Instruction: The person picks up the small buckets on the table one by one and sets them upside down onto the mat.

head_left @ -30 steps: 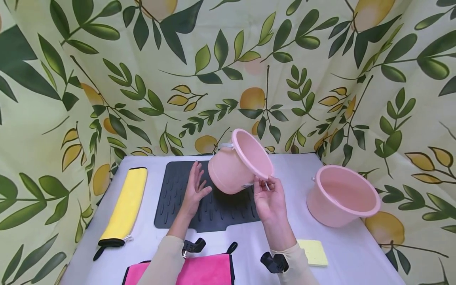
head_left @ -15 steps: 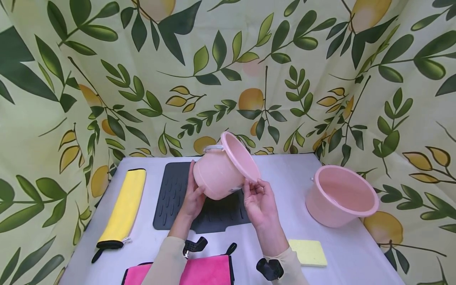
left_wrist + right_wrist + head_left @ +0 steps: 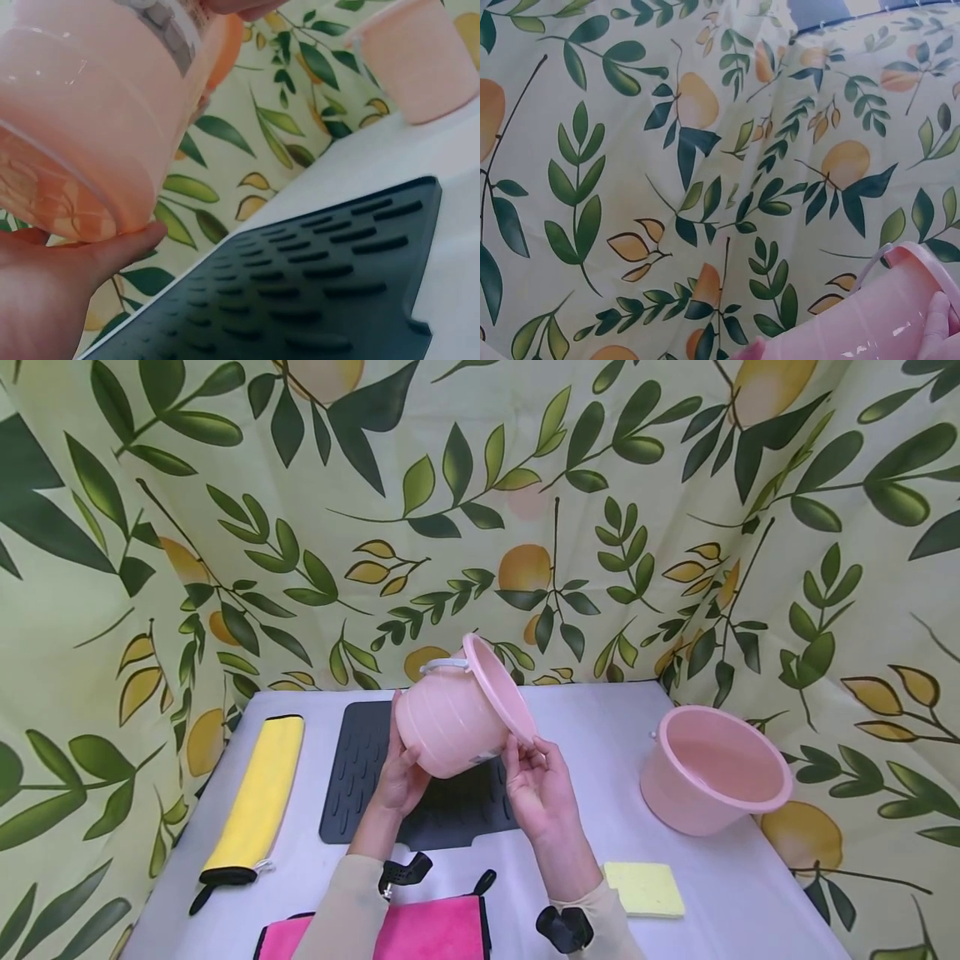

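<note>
A pink bucket with a pale handle is held in the air, tilted on its side with its mouth toward the right. My left hand grips its base end; in the left wrist view the thumb of that hand lies along the bottom edge, the other fingers mostly hidden. At the lower rim, my right hand pinches the bucket between thumb and fingers. A printed label shows on the wall of the bucket in the left wrist view. Below it lies a dark grey ridged mat.
A second pink bucket stands upright at the right. On the left lies a folded yellow cloth with black trim. A bright pink cloth and a pale yellow square lie nearer me. Patterned curtains surround the white table.
My left hand, apart from the bucket a second ago, has come to grip its base. The bucket and right hand have shifted left, and the bucket has turned slightly.
</note>
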### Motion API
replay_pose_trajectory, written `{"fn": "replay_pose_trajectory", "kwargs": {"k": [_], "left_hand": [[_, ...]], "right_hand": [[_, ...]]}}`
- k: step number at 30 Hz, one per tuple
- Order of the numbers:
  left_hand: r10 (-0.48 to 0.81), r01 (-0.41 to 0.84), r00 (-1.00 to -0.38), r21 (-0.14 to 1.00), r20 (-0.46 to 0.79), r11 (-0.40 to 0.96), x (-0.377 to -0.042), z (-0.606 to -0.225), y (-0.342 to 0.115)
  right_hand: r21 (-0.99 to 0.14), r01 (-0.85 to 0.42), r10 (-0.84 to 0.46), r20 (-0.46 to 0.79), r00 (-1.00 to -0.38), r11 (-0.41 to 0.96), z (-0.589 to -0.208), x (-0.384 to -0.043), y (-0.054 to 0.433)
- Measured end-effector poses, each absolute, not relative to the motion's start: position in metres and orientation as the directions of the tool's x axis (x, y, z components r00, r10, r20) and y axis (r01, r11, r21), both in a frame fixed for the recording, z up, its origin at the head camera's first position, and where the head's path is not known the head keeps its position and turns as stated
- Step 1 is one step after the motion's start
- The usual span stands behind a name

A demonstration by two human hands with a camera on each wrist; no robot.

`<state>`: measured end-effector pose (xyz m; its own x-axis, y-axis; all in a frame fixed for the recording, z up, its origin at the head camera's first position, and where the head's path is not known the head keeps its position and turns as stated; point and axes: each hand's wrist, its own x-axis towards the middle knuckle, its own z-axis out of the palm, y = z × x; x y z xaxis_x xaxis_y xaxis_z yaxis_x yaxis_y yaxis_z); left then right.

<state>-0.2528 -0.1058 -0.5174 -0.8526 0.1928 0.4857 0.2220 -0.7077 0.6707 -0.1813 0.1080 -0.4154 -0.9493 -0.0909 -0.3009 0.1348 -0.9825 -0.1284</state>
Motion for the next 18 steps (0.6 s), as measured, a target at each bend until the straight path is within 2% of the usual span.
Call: {"fn": "replay_pose_trajectory", "kwargs": {"k": [9, 18], "left_hand": [[0.243, 0.185, -0.851, 0.698, 0.466, -0.691, -0.251, -0.513, -0.119], [0.228, 0.187, -0.863, 0.704, 0.451, -0.685, -0.251, -0.511, -0.125]], "right_hand": [[-0.098, 0.138, -0.103, -0.303, -0.947, -0.986, -0.416, -0.184, 0.106], [-0.121, 0.138, -0.097, -0.298, -0.950, -0.983, -0.415, -0.184, 0.102]]}}
